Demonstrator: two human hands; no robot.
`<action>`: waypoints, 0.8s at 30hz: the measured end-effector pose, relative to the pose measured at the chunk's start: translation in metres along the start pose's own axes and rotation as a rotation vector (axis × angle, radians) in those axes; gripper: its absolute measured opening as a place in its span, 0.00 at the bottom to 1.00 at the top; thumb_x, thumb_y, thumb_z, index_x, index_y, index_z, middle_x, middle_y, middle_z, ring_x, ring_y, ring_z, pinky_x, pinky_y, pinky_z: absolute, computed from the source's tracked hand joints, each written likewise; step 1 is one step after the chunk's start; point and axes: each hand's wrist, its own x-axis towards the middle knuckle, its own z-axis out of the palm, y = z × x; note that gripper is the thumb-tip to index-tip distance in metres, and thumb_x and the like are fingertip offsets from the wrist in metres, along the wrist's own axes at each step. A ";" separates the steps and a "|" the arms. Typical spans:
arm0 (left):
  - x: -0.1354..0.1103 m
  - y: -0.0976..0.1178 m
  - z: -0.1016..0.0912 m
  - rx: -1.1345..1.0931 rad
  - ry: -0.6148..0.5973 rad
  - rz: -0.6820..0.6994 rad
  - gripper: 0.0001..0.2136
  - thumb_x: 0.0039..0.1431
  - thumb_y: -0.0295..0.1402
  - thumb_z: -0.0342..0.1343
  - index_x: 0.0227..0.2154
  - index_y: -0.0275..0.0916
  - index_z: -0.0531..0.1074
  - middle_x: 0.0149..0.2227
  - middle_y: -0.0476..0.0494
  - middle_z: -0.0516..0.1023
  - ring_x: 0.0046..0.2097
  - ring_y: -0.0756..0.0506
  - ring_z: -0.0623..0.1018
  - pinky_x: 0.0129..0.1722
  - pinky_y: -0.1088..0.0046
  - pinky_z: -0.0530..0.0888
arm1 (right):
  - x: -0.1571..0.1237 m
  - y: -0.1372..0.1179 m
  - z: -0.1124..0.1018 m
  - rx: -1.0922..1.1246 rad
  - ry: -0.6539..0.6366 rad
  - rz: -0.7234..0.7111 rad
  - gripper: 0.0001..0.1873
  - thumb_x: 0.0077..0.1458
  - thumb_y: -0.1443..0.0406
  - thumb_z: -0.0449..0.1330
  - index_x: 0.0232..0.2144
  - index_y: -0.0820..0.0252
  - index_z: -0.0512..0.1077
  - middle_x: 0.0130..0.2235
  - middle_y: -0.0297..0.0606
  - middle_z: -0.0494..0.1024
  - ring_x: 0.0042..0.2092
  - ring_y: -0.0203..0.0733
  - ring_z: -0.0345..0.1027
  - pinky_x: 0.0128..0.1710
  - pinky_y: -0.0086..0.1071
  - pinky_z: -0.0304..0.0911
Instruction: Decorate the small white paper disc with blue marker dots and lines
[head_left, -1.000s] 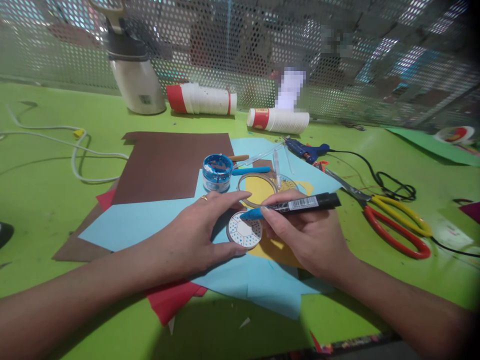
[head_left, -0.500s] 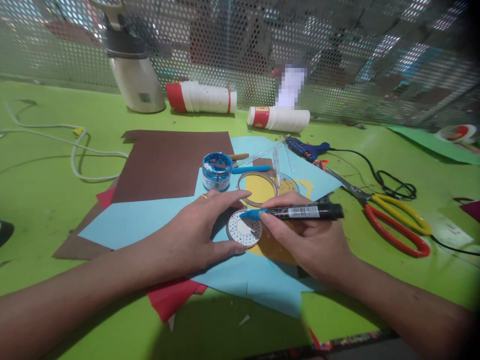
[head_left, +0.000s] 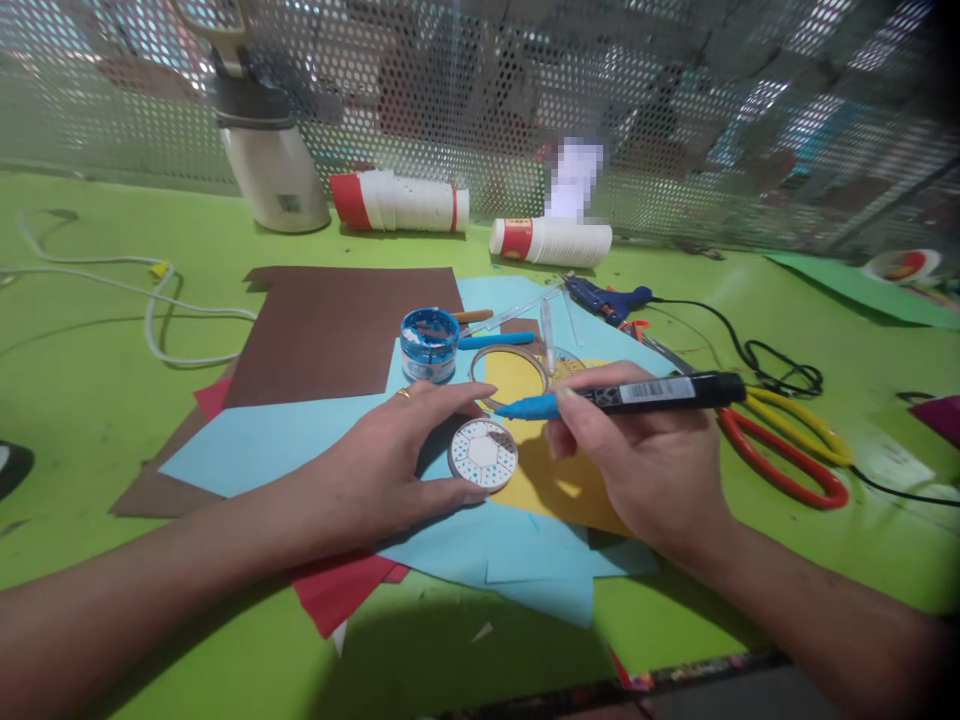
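My left hand (head_left: pixel 405 455) steadies a small round white disc (head_left: pixel 482 462) between thumb and fingers, the thumb at its near edge. Black lines split the disc's face into sections around a plain middle, and blue dots fill several of them. A blue-tipped paint marker (head_left: pixel 637 395) with a black barrel is gripped in my right hand (head_left: pixel 637 460). Its tip hovers by the disc's far right edge, apart from the dotted face. Just beyond lie a clear ring (head_left: pixel 510 375) and an open jar of blue paint (head_left: pixel 429 345).
Light blue paper (head_left: pixel 300 445), brown paper (head_left: pixel 345 335) and yellow paper (head_left: pixel 562 480) overlap on the green table. Scissors (head_left: pixel 787 450) and a blue glue gun (head_left: pixel 607 298) lie to the right. Stacked paper cups (head_left: pixel 405 203) and a spray bottle (head_left: pixel 274 165) stand along the mesh.
My right hand has lifted the marker off the disc and moved it to the right, turning it more level. The left hand keeps its hold, and the view has shifted slightly.
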 end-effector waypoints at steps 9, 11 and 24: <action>0.000 -0.004 0.002 -0.006 0.019 0.034 0.31 0.52 0.39 0.64 0.59 0.44 0.62 0.53 0.41 0.74 0.54 0.39 0.73 0.54 0.59 0.69 | 0.000 0.002 -0.003 -0.036 -0.119 0.035 0.01 0.57 0.66 0.61 0.32 0.58 0.72 0.22 0.28 0.72 0.22 0.32 0.66 0.22 0.28 0.65; 0.000 -0.004 0.003 -0.009 0.024 0.026 0.32 0.52 0.40 0.64 0.60 0.45 0.61 0.52 0.42 0.75 0.52 0.39 0.74 0.53 0.59 0.70 | 0.000 0.004 -0.002 -0.033 -0.141 0.056 0.03 0.57 0.65 0.61 0.35 0.58 0.73 0.21 0.28 0.72 0.22 0.33 0.67 0.23 0.29 0.65; 0.001 0.000 0.002 -0.045 0.010 -0.015 0.36 0.51 0.38 0.65 0.62 0.44 0.58 0.52 0.44 0.75 0.53 0.40 0.74 0.55 0.59 0.68 | 0.000 0.005 0.003 -0.062 -0.144 0.080 0.06 0.55 0.63 0.62 0.34 0.61 0.73 0.21 0.31 0.73 0.22 0.34 0.67 0.23 0.30 0.65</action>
